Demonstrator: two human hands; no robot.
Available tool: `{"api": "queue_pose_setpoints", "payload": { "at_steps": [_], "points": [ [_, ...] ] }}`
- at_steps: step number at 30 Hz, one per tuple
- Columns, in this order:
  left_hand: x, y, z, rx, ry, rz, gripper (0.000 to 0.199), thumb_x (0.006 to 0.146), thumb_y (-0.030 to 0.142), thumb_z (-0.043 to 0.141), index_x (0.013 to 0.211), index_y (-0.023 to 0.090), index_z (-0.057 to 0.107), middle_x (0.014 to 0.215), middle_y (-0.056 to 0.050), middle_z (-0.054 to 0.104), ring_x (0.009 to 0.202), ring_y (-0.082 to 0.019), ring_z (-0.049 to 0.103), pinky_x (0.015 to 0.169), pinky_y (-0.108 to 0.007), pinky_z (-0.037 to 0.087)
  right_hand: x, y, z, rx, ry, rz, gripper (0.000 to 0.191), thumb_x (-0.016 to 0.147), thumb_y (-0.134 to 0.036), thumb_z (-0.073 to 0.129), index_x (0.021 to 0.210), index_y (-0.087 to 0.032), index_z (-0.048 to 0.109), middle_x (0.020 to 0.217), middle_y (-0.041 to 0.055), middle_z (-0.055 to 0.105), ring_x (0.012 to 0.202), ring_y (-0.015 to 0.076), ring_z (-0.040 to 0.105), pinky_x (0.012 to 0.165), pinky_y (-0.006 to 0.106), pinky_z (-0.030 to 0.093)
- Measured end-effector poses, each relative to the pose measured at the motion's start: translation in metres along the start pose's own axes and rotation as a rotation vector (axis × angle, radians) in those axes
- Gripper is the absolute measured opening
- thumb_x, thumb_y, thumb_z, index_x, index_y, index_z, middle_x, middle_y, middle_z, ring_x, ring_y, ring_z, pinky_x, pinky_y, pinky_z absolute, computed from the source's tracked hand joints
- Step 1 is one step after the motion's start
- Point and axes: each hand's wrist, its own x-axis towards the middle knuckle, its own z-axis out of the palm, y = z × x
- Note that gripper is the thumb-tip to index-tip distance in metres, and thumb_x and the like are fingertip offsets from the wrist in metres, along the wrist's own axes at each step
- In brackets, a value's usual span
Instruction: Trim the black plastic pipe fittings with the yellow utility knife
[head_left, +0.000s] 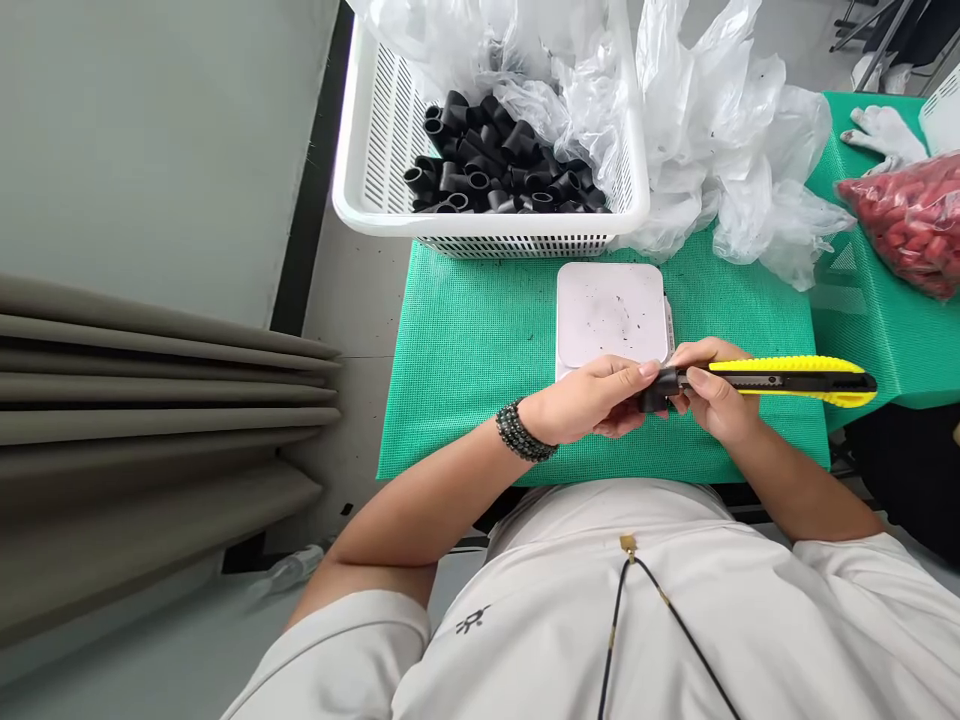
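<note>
My left hand (600,398) is closed around a small black pipe fitting (657,392), thumb on top. My right hand (716,392) grips a yellow-and-black utility knife (802,381), its handle pointing right and its front end toward the fitting. Where the knife meets the fitting, my fingers partly hide the contact. Both hands are over the near edge of a white square scale (613,315), which has dark shavings on its top.
A white basket (491,222) of black fittings (495,165) and clear plastic stands at the back. Crumpled plastic bags (720,140) lie right of it on the green mat (480,340). Farther right are a bag of red parts (915,220) and a white glove (889,138).
</note>
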Motion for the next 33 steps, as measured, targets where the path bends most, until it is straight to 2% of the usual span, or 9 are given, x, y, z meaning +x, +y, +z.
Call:
{"api": "queue_pose_setpoints", "payload": {
  "at_steps": [2, 5, 7, 10, 15, 21, 29, 31, 33],
  "points": [
    [0.002, -0.002, 0.000, -0.026, 0.034, 0.042, 0.071, 0.085, 0.083, 0.076, 0.092, 0.012, 0.071, 0.078, -0.003, 0.068, 0.046, -0.004, 0.040, 0.040, -0.020, 0.026, 0.003, -0.001, 0.002, 0.011, 0.068, -0.049, 0.031, 0.080, -0.055, 0.087, 0.085, -0.026, 0.079, 0.065, -0.0015, 0.069, 0.040, 0.0128, 0.054, 0.038, 0.028, 0.043],
    [0.004, -0.006, 0.000, -0.079, 0.085, 0.081, 0.068, 0.082, 0.080, 0.081, 0.083, 0.014, 0.063, 0.064, 0.005, 0.050, 0.047, -0.003, 0.033, 0.043, -0.019, 0.025, 0.008, -0.003, 0.002, 0.039, 0.181, -0.114, 0.024, 0.077, -0.049, 0.086, 0.083, -0.026, 0.079, 0.065, -0.0020, 0.067, 0.042, 0.0119, 0.054, 0.040, 0.027, 0.040],
    [0.005, -0.009, -0.001, -0.087, 0.100, 0.097, 0.069, 0.082, 0.082, 0.081, 0.080, 0.016, 0.059, 0.061, 0.007, 0.044, 0.048, -0.003, 0.034, 0.044, -0.019, 0.026, 0.011, -0.003, -0.001, 0.065, 0.224, -0.112, 0.017, 0.078, -0.042, 0.083, 0.083, -0.026, 0.078, 0.061, -0.0032, 0.063, 0.043, 0.0113, 0.051, 0.042, 0.026, 0.038],
    [0.006, -0.012, -0.003, -0.072, 0.142, 0.127, 0.070, 0.083, 0.083, 0.079, 0.082, 0.017, 0.057, 0.061, 0.006, 0.049, 0.048, -0.004, 0.039, 0.046, -0.019, 0.030, 0.013, -0.002, -0.004, 0.090, 0.266, -0.100, 0.012, 0.078, -0.035, 0.078, 0.085, -0.026, 0.076, 0.056, -0.0056, 0.052, 0.043, 0.0092, 0.042, 0.043, 0.025, 0.034],
    [0.009, -0.015, -0.005, -0.066, 0.166, 0.194, 0.065, 0.087, 0.079, 0.079, 0.090, 0.016, 0.060, 0.062, 0.007, 0.050, 0.048, -0.004, 0.043, 0.048, -0.019, 0.035, 0.015, -0.004, -0.004, 0.094, 0.321, -0.076, 0.017, 0.073, -0.029, 0.077, 0.087, -0.028, 0.068, 0.060, -0.0084, 0.045, 0.044, 0.0074, 0.032, 0.044, 0.025, 0.031],
    [0.012, -0.019, -0.007, -0.029, 0.168, 0.284, 0.066, 0.085, 0.074, 0.083, 0.110, 0.015, 0.066, 0.081, 0.001, 0.065, 0.053, -0.004, 0.047, 0.050, -0.021, 0.038, 0.016, -0.003, -0.005, 0.126, 0.313, -0.080, 0.018, 0.073, -0.027, 0.077, 0.084, -0.027, 0.063, 0.064, -0.0083, 0.045, 0.045, 0.0068, 0.033, 0.045, 0.024, 0.031],
    [0.012, -0.023, -0.010, 0.093, 0.198, 0.308, 0.068, 0.089, 0.074, 0.078, 0.120, 0.014, 0.071, 0.075, 0.002, 0.062, 0.057, -0.007, 0.048, 0.053, -0.021, 0.040, 0.018, -0.001, -0.007, 0.093, 0.335, -0.036, 0.022, 0.076, -0.031, 0.082, 0.084, -0.026, 0.061, 0.067, -0.0077, 0.048, 0.046, 0.0056, 0.035, 0.045, 0.023, 0.033],
    [0.010, -0.021, -0.008, 0.192, 0.205, 0.356, 0.062, 0.095, 0.070, 0.073, 0.122, 0.013, 0.073, 0.085, -0.004, 0.070, 0.064, -0.009, 0.057, 0.058, -0.022, 0.045, 0.019, -0.001, -0.007, 0.110, 0.347, -0.011, 0.022, 0.075, -0.030, 0.083, 0.084, -0.025, 0.063, 0.067, -0.0073, 0.050, 0.046, 0.0055, 0.037, 0.045, 0.023, 0.034],
    [0.007, -0.020, -0.006, 0.394, 0.185, 0.439, 0.056, 0.102, 0.062, 0.068, 0.127, 0.012, 0.074, 0.099, -0.011, 0.077, 0.076, -0.013, 0.066, 0.067, -0.023, 0.052, 0.020, 0.000, -0.008, 0.130, 0.349, 0.027, 0.023, 0.075, -0.030, 0.084, 0.084, -0.025, 0.063, 0.065, -0.0075, 0.051, 0.044, 0.0058, 0.038, 0.045, 0.023, 0.035]
  ]
}}
